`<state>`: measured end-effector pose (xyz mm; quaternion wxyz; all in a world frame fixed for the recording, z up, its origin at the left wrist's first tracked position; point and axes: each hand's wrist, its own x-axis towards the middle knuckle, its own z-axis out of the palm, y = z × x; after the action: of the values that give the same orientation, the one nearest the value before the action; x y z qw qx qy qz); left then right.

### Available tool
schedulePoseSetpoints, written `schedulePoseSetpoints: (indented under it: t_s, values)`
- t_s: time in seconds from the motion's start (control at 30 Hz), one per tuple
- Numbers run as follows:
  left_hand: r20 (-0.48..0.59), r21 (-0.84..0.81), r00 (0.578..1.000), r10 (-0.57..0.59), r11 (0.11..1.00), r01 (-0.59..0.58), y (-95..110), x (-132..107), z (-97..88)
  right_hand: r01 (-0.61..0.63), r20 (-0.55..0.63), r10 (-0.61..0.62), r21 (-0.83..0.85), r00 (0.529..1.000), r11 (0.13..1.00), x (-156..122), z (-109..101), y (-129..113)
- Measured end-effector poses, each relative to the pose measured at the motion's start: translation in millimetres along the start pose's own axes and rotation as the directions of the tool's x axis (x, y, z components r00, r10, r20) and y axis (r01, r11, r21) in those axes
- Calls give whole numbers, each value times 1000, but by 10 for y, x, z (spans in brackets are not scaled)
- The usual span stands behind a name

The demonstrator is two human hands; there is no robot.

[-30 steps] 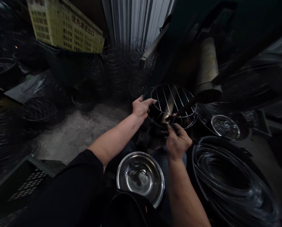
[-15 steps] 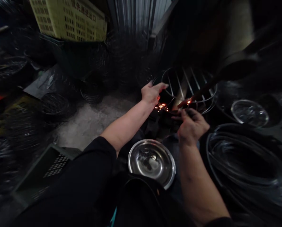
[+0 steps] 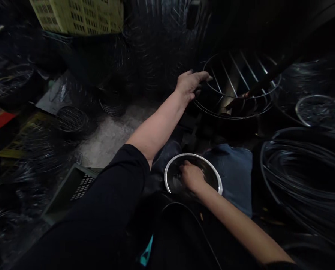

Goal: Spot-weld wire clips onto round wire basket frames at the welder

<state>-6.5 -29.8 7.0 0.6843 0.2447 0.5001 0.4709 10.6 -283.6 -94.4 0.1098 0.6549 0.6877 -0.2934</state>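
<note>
My left hand (image 3: 190, 84) reaches forward and holds the near-left rim of a round wire basket frame (image 3: 236, 90) that sits on a dark machine. Its fingers curl over the top ring. My right hand (image 3: 191, 176) is down in a shiny steel bowl (image 3: 215, 176) between my knees, with the fingers bent among small dark wire pieces lying in it. What the fingers grip, if anything, is hidden. A dark bar of the machine (image 3: 268, 77) crosses over the frame from the right.
Coils of black wire (image 3: 302, 176) lie at the right. A second steel bowl (image 3: 320, 111) sits at the far right. Finished wire baskets (image 3: 72, 119) are stacked at left and behind. A yellow crate (image 3: 80, 15) stands at the top left, a perforated bin (image 3: 72, 187) beside my left knee.
My right hand left the wire frame, where sparks flashed, and dropped into the steel bowl. My left hand stayed on the frame's rim. The view tilted downward.
</note>
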Motion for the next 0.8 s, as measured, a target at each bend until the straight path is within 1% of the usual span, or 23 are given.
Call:
schedulePoseSetpoints:
  t_s: [0.07,0.1,0.17,0.2,0.3,0.4,0.47,0.5,0.53,0.57,0.63,0.67,0.73,0.8]
  values:
    - [44,55,996,77,995,-79,-29,-108,-57,16,8,-16,-1,1000,1000,-8,10,-30]
    - [39,49,994,100,994,-102,-50,-157,-89,21,13,-21,-5,1000,1000,-22,-14,-13]
    - [0,-12,995,104,994,-104,-97,-239,-150,27,10,-26,-7,1000,1000,-68,-94,70]
    - [-6,-40,995,104,994,-105,-118,-273,-173,33,-8,-32,24,999,999,-96,-139,126]
    - [2,-83,992,127,989,-126,-165,-358,-202,75,-111,-50,232,992,970,-186,-225,314]
    - [7,-107,989,145,984,-144,-194,-424,-183,99,-189,-18,429,982,898,-284,-210,502]
    - [14,-112,988,155,982,-152,-215,-453,-160,115,-252,34,556,967,823,-357,-201,639]
    - [20,-112,987,162,981,-158,-228,-462,-149,132,-306,85,623,948,771,-392,-218,714]
    - [26,-113,985,170,980,-166,-243,-468,-138,149,-367,158,682,917,716,-422,-257,790]
    - [29,-115,984,176,978,-172,-260,-472,-128,163,-424,249,728,871,666,-445,-319,865]
    - [26,-128,982,185,975,-180,-296,-477,-108,184,-505,428,780,750,598,-455,-505,990]
    - [19,-137,983,185,974,-181,-313,-480,-99,199,-533,487,789,692,581,-440,-619,1030]
    - [-2,-155,984,178,972,-176,-341,-492,-80,242,-589,536,777,604,581,-369,-860,1051]
    - [-24,-167,984,177,970,-179,-356,-509,-64,276,-670,527,718,523,639,-259,-1085,994]
